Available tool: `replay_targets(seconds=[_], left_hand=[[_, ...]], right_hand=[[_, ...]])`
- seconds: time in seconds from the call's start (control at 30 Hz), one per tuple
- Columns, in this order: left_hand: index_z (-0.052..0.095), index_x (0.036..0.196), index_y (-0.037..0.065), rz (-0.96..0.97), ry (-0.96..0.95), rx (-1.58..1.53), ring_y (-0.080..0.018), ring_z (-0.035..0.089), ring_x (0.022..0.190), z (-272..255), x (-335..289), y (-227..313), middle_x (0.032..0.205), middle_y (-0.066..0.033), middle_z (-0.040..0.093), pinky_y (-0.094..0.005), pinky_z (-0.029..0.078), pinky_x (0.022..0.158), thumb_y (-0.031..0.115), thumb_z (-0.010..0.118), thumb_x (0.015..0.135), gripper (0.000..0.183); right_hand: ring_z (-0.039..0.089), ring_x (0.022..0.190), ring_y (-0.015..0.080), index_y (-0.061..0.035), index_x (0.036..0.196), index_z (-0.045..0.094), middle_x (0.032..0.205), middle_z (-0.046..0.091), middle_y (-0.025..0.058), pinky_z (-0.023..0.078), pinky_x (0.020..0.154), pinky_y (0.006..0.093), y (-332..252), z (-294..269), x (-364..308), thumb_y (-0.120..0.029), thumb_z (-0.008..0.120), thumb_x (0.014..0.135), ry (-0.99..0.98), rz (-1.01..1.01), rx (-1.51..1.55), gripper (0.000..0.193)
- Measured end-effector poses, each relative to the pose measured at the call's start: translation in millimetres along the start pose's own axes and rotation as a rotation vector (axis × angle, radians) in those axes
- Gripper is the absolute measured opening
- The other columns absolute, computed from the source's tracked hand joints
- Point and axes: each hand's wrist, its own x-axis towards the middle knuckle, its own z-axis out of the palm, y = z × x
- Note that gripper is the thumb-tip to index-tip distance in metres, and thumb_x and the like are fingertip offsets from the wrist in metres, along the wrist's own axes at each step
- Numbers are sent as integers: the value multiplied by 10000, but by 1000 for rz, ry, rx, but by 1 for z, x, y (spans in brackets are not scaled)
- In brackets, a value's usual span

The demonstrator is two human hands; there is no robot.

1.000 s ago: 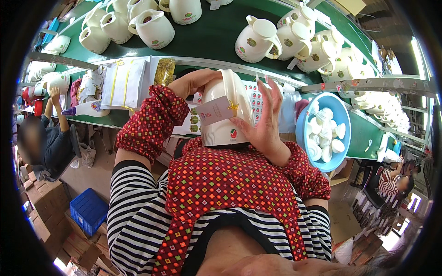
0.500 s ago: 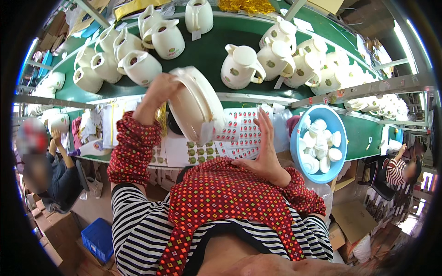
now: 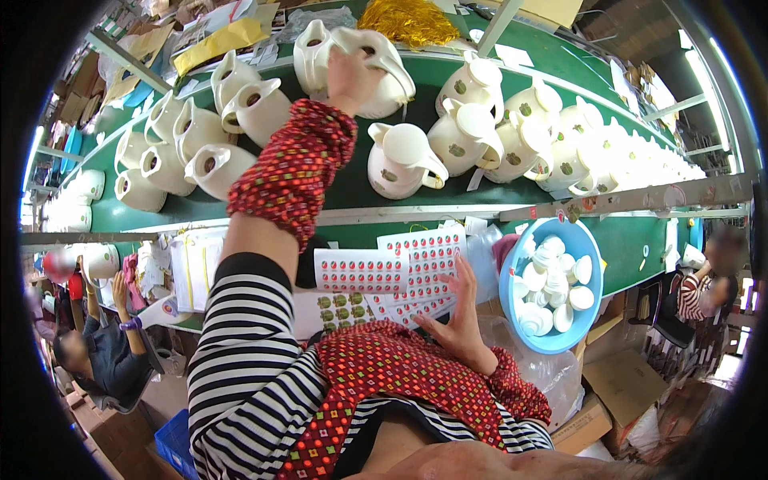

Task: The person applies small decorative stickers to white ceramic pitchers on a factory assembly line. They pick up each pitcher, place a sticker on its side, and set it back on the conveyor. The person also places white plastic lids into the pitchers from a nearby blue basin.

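My left hand (image 3: 352,78) reaches far forward over the green bench and grips a white jug (image 3: 390,78) near its top. The jug is tilted beside another white jug (image 3: 312,54) at the back. My right hand (image 3: 459,316) is open in front of my chest, fingers spread, holding nothing that I can make out. It hovers by sheets of small red-and-green stickers (image 3: 360,270). A sheet of olive-green stickers (image 3: 342,310) lies nearer my apron, partly hidden by it.
Several open white jugs (image 3: 220,170) stand on the left, and lidded jugs (image 3: 398,164) form rows on the right. A blue basin (image 3: 590,320) of white lids sits at the right. A metal rail (image 3: 640,192) crosses the bench. Co-workers (image 3: 100,352) sit to either side.
My left hand has carried the white jug from in front of my chest forward to the back of the bench. My right hand has dropped slightly, still spread.
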Motion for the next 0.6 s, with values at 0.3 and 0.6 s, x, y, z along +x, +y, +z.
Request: replay_targets(seconds=[0.3, 0.6], left_hand=[[800, 1126, 100, 5, -292, -70, -454, 573, 1240, 96, -24, 31, 1301, -274, 567, -494, 526, 1053, 412, 853, 786, 465], [506, 1509, 114, 118, -142, 102, -503, 439, 1465, 6, 49, -97, 1506, -333, 512, -536, 428, 1170, 191, 706, 918, 630]], right_hand=[[318, 1537, 433, 11, 1656, 230, 1686, 236, 290, 441, 1171, 481, 15, 9, 9, -220, 952, 772, -7, 156, 127, 1164], [482, 1425, 378, 8, 1643, 295, 1644, 367, 228, 475, 1131, 453, 25, 15, 12, -164, 946, 760, -3, 214, 161, 1110]])
